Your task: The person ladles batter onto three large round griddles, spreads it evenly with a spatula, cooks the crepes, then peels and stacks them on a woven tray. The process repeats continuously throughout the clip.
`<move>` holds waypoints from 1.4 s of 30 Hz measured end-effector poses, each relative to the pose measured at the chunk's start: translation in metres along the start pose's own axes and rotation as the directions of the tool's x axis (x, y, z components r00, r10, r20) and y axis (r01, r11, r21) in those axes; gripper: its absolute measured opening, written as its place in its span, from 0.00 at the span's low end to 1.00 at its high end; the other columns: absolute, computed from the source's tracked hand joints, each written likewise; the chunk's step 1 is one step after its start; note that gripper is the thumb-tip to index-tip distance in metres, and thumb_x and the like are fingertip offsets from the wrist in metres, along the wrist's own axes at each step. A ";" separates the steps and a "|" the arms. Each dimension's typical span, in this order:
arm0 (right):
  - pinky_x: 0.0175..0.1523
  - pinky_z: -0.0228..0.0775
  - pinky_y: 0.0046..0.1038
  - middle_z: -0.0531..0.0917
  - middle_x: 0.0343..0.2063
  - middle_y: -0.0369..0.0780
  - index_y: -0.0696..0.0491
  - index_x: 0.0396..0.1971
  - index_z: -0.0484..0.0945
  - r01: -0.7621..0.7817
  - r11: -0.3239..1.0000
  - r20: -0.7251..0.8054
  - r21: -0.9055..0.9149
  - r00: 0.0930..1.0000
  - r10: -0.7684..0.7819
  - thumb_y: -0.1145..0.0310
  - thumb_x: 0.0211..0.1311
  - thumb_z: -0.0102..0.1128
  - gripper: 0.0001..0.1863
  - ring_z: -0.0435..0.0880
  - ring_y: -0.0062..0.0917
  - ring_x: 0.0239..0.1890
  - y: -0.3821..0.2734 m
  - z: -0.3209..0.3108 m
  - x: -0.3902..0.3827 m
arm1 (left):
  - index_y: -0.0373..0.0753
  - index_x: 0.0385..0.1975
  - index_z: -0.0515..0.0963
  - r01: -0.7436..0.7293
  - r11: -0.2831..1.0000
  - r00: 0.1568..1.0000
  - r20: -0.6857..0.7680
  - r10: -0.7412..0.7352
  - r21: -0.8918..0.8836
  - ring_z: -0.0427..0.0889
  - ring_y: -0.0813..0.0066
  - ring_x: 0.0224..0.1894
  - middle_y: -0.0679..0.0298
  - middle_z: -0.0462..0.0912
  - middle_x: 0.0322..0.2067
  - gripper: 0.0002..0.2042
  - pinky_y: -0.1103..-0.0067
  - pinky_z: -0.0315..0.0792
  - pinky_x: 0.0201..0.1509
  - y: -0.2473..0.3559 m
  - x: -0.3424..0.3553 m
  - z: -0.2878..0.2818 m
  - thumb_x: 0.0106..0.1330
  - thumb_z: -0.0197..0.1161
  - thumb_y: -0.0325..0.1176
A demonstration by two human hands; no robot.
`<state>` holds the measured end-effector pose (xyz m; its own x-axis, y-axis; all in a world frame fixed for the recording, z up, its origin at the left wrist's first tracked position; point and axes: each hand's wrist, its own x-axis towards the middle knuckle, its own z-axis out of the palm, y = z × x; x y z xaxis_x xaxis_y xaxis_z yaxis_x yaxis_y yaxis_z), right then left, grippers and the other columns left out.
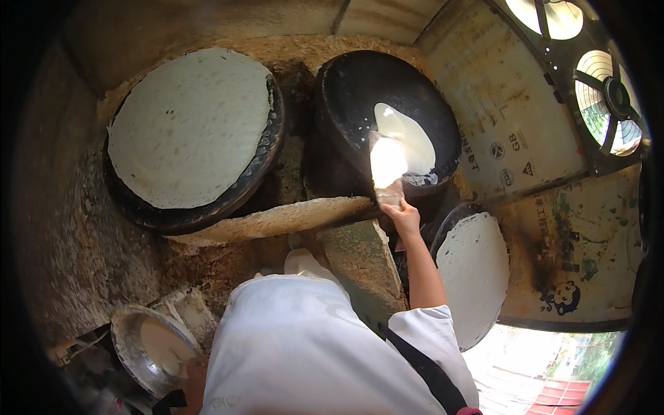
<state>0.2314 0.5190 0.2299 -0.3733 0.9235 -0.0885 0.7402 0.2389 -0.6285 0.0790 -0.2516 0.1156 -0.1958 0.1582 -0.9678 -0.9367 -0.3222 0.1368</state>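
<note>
My right hand (402,218) grips a flat, pale scraper (387,187), whose sunlit blade lies over the front left of the right black griddle (353,83). A pool of white batter (408,142) spreads on that griddle beside the blade. At the lower left, my left hand (196,377), mostly cut off by my white clothing, is closed at the right rim of a metal bowl (130,349) of white batter (158,342); what it holds is hard to make out.
A left griddle (242,200) carries a thin pale round sheet (187,128). Another sheet (470,270) lies lower right. A crusted ledge (270,220) and a board (353,256) sit before the griddles. Stained panels (505,117) and fans (615,97) line the right.
</note>
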 end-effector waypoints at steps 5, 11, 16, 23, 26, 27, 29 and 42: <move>0.39 0.72 0.34 0.83 0.32 0.46 0.39 0.56 0.69 -0.097 0.851 -0.089 -0.515 0.994 0.059 0.46 0.38 0.69 0.40 0.82 0.40 0.35 -0.013 -0.016 -0.006 | 0.38 0.33 0.72 0.106 0.864 0.993 -0.008 -0.118 0.493 0.78 0.73 0.26 0.63 0.78 0.26 0.09 0.78 0.73 0.25 -0.006 -0.039 0.003 0.62 0.50 0.37; 0.24 0.65 0.29 0.78 0.17 0.40 0.50 0.41 0.80 -0.268 0.961 -0.375 -0.068 0.900 0.224 0.50 0.40 0.70 0.27 0.75 0.29 0.18 0.045 -0.059 0.024 | 0.36 0.34 0.72 0.071 0.661 0.987 0.041 -0.153 0.747 0.79 0.72 0.24 0.60 0.80 0.26 0.09 0.79 0.73 0.23 0.018 -0.029 0.059 0.63 0.51 0.36; 0.19 0.59 0.19 0.73 0.13 0.32 0.53 0.37 0.81 -0.170 0.939 0.056 0.297 0.985 0.161 0.55 0.44 0.70 0.22 0.69 0.17 0.12 0.002 -0.021 0.036 | 0.35 0.35 0.72 -0.121 0.542 0.980 0.187 -0.068 0.832 0.80 0.71 0.22 0.58 0.81 0.25 0.09 0.79 0.73 0.22 0.044 0.015 0.154 0.64 0.51 0.35; 0.29 0.70 0.36 0.81 0.23 0.42 0.30 0.56 0.67 0.147 0.762 -0.038 -0.631 0.975 -0.219 0.48 0.42 0.67 0.35 0.80 0.37 0.25 -0.030 -0.017 0.023 | 0.32 0.40 0.73 -0.259 0.471 0.964 0.256 0.071 0.843 0.83 0.69 0.24 0.53 0.82 0.28 0.10 0.80 0.72 0.20 0.054 0.048 0.243 0.63 0.53 0.31; 0.33 0.70 0.39 0.82 0.26 0.45 0.33 0.56 0.68 -0.153 0.757 -0.199 -0.635 0.979 0.031 0.45 0.42 0.65 0.36 0.81 0.41 0.29 0.008 -0.055 0.033 | 0.32 0.41 0.73 -0.286 0.395 0.957 0.282 0.069 0.873 0.82 0.70 0.23 0.54 0.82 0.27 0.11 0.81 0.72 0.20 0.052 0.063 0.233 0.63 0.54 0.30; 0.37 0.71 0.39 0.82 0.30 0.48 0.38 0.54 0.72 -0.266 0.764 -0.290 -0.588 0.951 0.108 0.47 0.40 0.66 0.35 0.81 0.42 0.32 0.021 -0.067 0.035 | 0.32 0.41 0.73 -0.287 0.386 0.955 0.293 0.045 0.876 0.82 0.70 0.23 0.54 0.82 0.27 0.11 0.81 0.71 0.20 0.051 0.067 0.227 0.63 0.53 0.30; 0.34 0.70 0.35 0.82 0.27 0.46 0.55 0.47 0.76 -0.288 0.913 -0.387 -0.290 0.907 0.163 0.49 0.38 0.69 0.35 0.81 0.36 0.31 0.038 -0.084 0.038 | 0.32 0.41 0.74 -0.313 0.354 0.947 0.317 0.049 0.881 0.81 0.72 0.22 0.55 0.82 0.26 0.11 0.81 0.71 0.20 0.047 0.069 0.220 0.63 0.53 0.30; 0.34 0.72 0.28 0.82 0.25 0.41 0.40 0.52 0.73 0.158 0.917 0.034 -0.366 0.987 -0.157 0.51 0.47 0.66 0.29 0.82 0.31 0.29 -0.036 0.011 0.057 | 0.32 0.44 0.72 -0.302 0.243 0.953 0.298 0.056 0.922 0.80 0.73 0.24 0.56 0.81 0.29 0.11 0.82 0.71 0.22 0.036 0.074 0.239 0.63 0.52 0.28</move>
<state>0.1776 0.5601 0.2388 -0.5032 0.8641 -0.0149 0.8247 0.4749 -0.3071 -0.0383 -0.0280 0.0996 -0.3252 0.4106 -0.8519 -0.4358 0.7344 0.5203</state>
